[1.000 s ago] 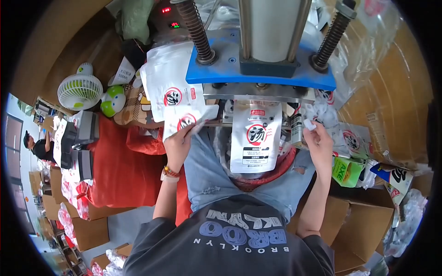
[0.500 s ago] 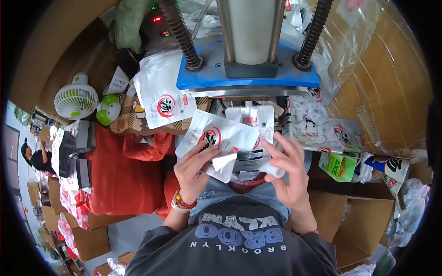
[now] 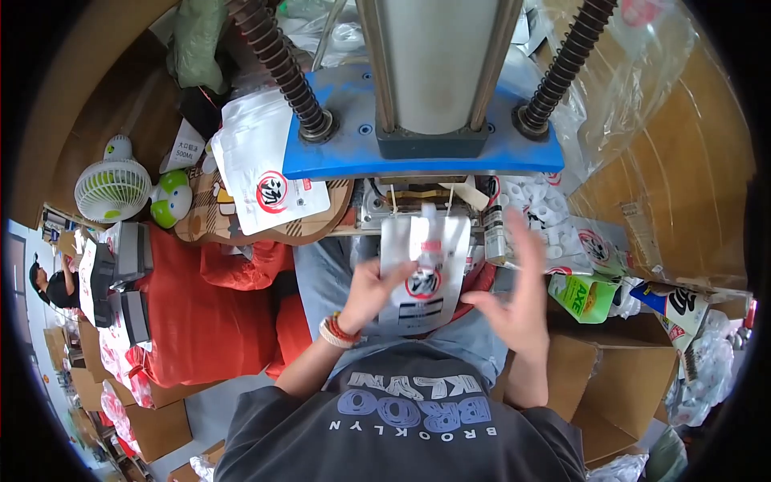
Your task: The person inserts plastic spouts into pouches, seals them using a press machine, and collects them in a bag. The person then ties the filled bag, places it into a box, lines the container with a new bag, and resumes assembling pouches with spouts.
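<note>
A white spout pouch (image 3: 422, 309) with a red circle and black character is in front of me, its blurred spout (image 3: 429, 215) pointing at the press. My left hand (image 3: 371, 293) grips the pouch at its left side, thumb across the front. To the right of the pouch, my right hand (image 3: 518, 301) is blurred, with fingers stretched up and thumb apart, holding nothing. The blue press plate (image 3: 345, 157) is just beyond, over a metal fixture (image 3: 381, 205) partly hidden beneath it.
A stack of white pouches (image 3: 261, 153) lies at the left on a patterned board (image 3: 213, 229), near a small fan (image 3: 114, 189). White plastic spouts (image 3: 546, 209) are heaped at the right. An open cardboard box (image 3: 622, 386) stands lower right. A person (image 3: 60, 281) is far left.
The slanted loose pouch is gone from my left hand, which now holds the spout pouch upright. My right hand has moved off the pouches and its fingers have straightened.
</note>
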Available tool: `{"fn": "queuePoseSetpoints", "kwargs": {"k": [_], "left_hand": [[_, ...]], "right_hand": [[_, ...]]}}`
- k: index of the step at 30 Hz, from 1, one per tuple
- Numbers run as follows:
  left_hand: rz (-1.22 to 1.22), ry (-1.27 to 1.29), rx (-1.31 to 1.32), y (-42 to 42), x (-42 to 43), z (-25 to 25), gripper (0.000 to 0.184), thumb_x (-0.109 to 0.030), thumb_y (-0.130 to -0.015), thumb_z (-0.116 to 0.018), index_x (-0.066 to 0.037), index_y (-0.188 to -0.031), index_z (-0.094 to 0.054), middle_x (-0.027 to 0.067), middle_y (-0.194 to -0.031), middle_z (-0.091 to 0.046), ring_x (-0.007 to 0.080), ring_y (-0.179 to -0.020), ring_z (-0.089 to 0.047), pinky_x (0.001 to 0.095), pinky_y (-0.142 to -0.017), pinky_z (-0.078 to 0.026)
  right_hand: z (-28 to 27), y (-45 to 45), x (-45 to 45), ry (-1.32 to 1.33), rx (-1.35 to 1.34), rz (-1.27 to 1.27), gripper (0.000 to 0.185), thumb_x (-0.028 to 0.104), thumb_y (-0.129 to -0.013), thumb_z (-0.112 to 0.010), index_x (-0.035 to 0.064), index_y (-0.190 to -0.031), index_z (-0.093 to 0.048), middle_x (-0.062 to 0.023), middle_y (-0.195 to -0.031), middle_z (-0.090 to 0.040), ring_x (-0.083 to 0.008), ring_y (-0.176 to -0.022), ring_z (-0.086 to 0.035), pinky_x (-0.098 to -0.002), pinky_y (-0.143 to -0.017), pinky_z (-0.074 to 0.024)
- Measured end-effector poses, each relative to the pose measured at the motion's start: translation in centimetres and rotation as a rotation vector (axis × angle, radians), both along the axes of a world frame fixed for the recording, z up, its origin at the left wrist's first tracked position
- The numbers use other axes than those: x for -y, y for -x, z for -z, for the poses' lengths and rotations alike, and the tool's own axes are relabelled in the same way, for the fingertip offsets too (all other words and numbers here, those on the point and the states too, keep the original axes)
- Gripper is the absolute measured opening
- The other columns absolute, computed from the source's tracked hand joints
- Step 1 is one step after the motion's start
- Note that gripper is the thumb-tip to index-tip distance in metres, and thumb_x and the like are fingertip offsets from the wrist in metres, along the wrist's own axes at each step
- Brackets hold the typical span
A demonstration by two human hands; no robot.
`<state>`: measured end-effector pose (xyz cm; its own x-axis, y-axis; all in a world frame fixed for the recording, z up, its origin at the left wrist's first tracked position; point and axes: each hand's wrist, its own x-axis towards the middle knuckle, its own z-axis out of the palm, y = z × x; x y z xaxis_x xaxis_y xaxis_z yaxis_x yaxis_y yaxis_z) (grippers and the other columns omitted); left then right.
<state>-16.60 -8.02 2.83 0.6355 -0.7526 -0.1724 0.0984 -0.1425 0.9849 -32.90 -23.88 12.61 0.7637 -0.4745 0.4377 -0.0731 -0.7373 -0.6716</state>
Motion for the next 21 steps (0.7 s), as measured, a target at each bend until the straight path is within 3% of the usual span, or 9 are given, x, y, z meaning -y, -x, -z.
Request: {"fn": "queuePoseSetpoints", "kwargs": {"k": [4,9,11,12,14,16,18,19,21], "left_hand": [[-0.079,0.111,-0.396,-2.7,3.2,-2.8,0.024,-0.012,-0.090,-0.069,0.006,-0.106,-0.068,0.0093,-0.095,-0.072,0.0116,-0.080,-0.068,0.0266,-0.071,-0.055],[-0.079,0.103,-0.476,-3.2,3.6,-1.9,0.023,-0.012,-0.090,-0.070,0.004,-0.105,-0.068,0.0106,-0.098,-0.072,0.0139,-0.084,-0.069,0.0280,-0.074,-0.055],[0.030,0.014,-0.261,-4.3,2.6,-2.4,0.027,-0.017,-0.088,-0.073,0.003,-0.106,-0.069,0.0072,-0.097,-0.073,0.0125,-0.084,-0.068,0.0273,-0.075,-0.054],[0.036,-0.090,0.030,-6.2,1.4,-1.9,0.046,-0.029,-0.086,-0.076,0.001,-0.118,-0.064,0.0112,-0.110,-0.070,0.0179,-0.092,-0.067,0.0290,-0.080,-0.052],[-0.380,-0.150,0.779,-8.7,-0.8,-2.0,0.076,-0.042,-0.080,-0.078,-0.003,-0.138,-0.049,0.0180,-0.135,-0.056,0.0272,-0.119,-0.057,0.0431,-0.099,-0.044],[-0.412,-0.847,1.409,-10.7,-3.1,-2.1,0.097,-0.046,-0.075,-0.080,-0.008,-0.150,-0.032,0.0178,-0.152,-0.035,0.0314,-0.141,-0.035,0.0587,-0.110,-0.027],[-0.164,-0.723,1.233,-12.5,-6.3,2.3,0.108,-0.046,-0.069,-0.083,-0.012,-0.153,-0.023,0.0114,-0.158,-0.025,0.0310,-0.148,-0.019,0.0689,-0.110,-0.012],[-0.166,-0.678,1.402,-11.6,-6.9,1.7,0.082,-0.032,-0.073,-0.082,-0.013,-0.143,-0.045,0.0103,-0.148,-0.045,0.0297,-0.136,-0.043,0.0577,-0.106,-0.034],[-0.256,-0.347,1.137,-11.1,-7.9,0.9,0.044,-0.014,-0.079,-0.076,-0.011,-0.122,-0.066,0.0097,-0.117,-0.069,0.0262,-0.104,-0.067,0.0386,-0.087,-0.053]], "right_hand": [[0.5,0.8,2.9,0.131,-0.014,0.428,0.040,0.025,-0.097,-0.056,0.0000,-0.129,-0.054,-0.0174,-0.129,-0.058,-0.0313,-0.118,-0.052,-0.0434,-0.105,-0.0349],[6.5,0.9,5.0,0.233,-0.509,0.340,0.035,0.026,-0.101,-0.046,0.0011,-0.123,-0.057,-0.0183,-0.118,-0.061,-0.0361,-0.106,-0.054,-0.0448,-0.097,-0.0388],[6.4,2.1,4.1,0.118,-0.459,0.281,0.035,0.028,-0.100,-0.048,0.0005,-0.119,-0.058,-0.0175,-0.113,-0.061,-0.0368,-0.102,-0.056,-0.0435,-0.096,-0.0393],[6.5,2.6,4.5,0.123,-0.454,0.278,0.035,0.028,-0.100,-0.048,0.0005,-0.119,-0.058,-0.0175,-0.113,-0.061,-0.0368,-0.102,-0.056,-0.0435,-0.096,-0.0393],[6.5,3.5,5.3,0.104,-0.299,0.150,0.030,0.024,-0.097,-0.056,0.0003,-0.115,-0.059,-0.0153,-0.108,-0.062,-0.0305,-0.100,-0.058,-0.0379,-0.094,-0.0403],[6.6,3.7,5.3,-0.087,-0.277,0.165,0.026,0.021,-0.096,-0.058,0.0007,-0.113,-0.059,-0.0124,-0.107,-0.061,-0.0252,-0.099,-0.057,-0.0339,-0.092,-0.0400],[7.0,3.4,5.5,-0.276,-0.248,0.169,0.023,0.018,-0.095,-0.061,0.0011,-0.111,-0.059,-0.0094,-0.106,-0.061,-0.0198,-0.099,-0.055,-0.0298,-0.091,-0.0397],[7.4,2.9,5.7,-0.319,-0.063,0.240,0.020,0.014,-0.095,-0.061,0.0017,-0.110,-0.059,-0.0072,-0.106,-0.060,-0.0160,-0.097,-0.053,-0.0270,-0.087,-0.0400],[6.8,2.0,5.2,-0.453,0.263,0.334,0.018,0.010,-0.093,-0.064,0.0019,-0.109,-0.059,-0.0044,-0.103,-0.059,-0.0105,-0.087,-0.052,-0.0242,-0.078,-0.0422]]}}
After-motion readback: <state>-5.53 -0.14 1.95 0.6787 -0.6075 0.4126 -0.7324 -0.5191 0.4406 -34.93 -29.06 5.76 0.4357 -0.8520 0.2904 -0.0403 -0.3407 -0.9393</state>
